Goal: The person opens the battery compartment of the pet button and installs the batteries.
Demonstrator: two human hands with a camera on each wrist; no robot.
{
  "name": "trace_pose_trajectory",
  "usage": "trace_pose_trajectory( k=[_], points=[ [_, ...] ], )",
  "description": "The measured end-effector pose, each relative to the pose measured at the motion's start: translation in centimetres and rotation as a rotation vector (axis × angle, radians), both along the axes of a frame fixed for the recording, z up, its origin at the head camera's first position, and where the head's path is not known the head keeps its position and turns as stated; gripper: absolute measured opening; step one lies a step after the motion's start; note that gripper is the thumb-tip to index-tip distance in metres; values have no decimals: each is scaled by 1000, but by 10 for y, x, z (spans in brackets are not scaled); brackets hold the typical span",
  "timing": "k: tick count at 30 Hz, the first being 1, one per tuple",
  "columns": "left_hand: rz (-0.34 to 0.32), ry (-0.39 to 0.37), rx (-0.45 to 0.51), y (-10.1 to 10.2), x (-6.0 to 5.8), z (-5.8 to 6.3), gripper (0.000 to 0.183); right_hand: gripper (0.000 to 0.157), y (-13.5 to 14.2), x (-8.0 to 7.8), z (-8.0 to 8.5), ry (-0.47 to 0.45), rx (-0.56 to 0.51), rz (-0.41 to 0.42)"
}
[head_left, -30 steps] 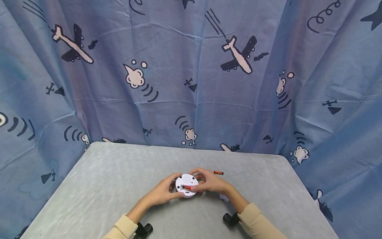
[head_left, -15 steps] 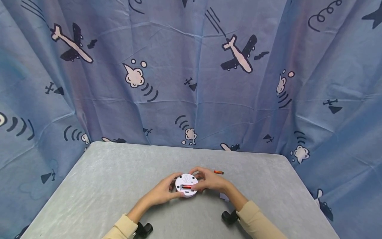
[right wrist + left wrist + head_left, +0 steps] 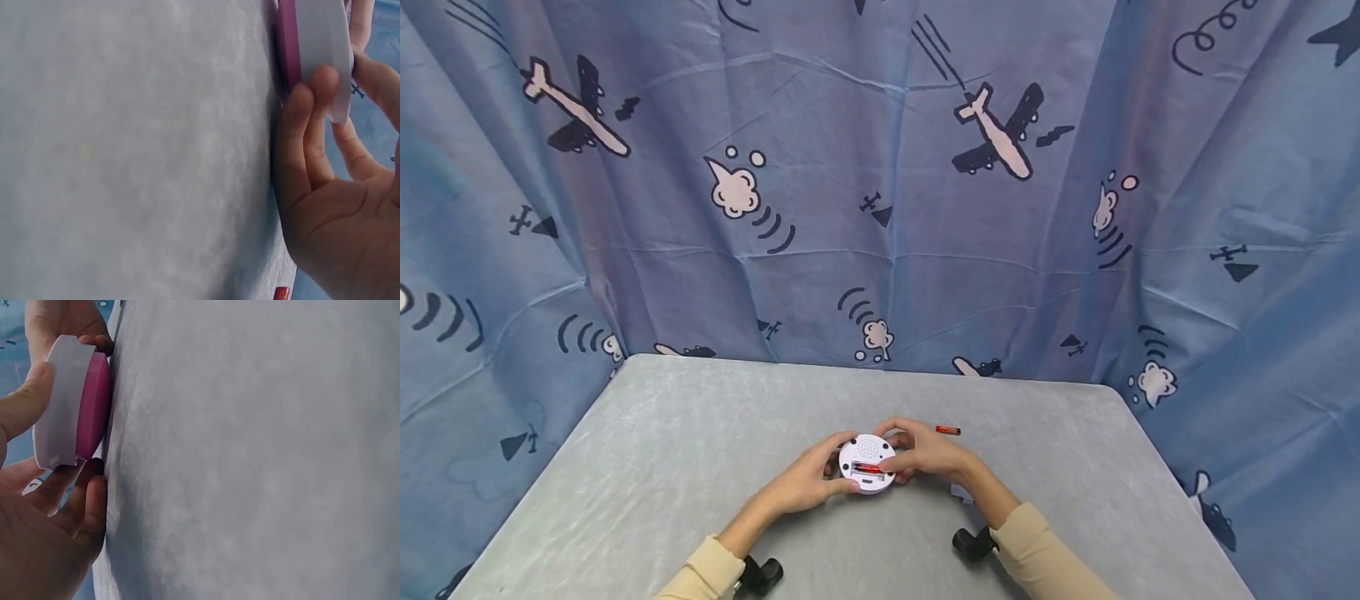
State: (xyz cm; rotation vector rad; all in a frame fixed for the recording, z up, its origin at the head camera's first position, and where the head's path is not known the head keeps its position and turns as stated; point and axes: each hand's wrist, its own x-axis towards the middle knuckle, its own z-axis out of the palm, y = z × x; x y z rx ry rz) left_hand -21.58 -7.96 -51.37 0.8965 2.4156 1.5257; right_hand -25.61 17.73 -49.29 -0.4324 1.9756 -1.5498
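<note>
A round white device with a pink underside is held between both hands, its back face up, showing small holes, dark feet and an oblong battery slot. Along that slot lies a red battery. My left hand grips the left edge, fingers at the far side and thumb at the near rim. From the right, my right hand curls its fingers against the side wall, while its thumb presses on the battery's right end and hides it.
Another red-orange battery lies on the grey table beyond the right hand. A small white plastic piece is partly hidden under the right forearm. Behind the table hangs a blue curtain printed with planes.
The battery, tilted in the slot earlier, now lies lengthwise along it with the right thumb on its right end. Both hands keep nearly the same place on the device.
</note>
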Motion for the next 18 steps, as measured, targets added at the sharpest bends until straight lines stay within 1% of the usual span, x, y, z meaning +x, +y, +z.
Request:
trace_pose_trajectory(
  k=[5, 10, 18],
  points=[
    [-5, 1, 7, 0, -1, 0, 73, 46, -5, 1, 3, 29, 25, -21],
    [-10, -15, -10, 0, -2, 0, 73, 46, -5, 2, 1, 51, 38, -40],
    [-9, -31, -17, 1, -2, 0, 73, 44, 7, 8, -3, 164, 36, -4]
  ],
)
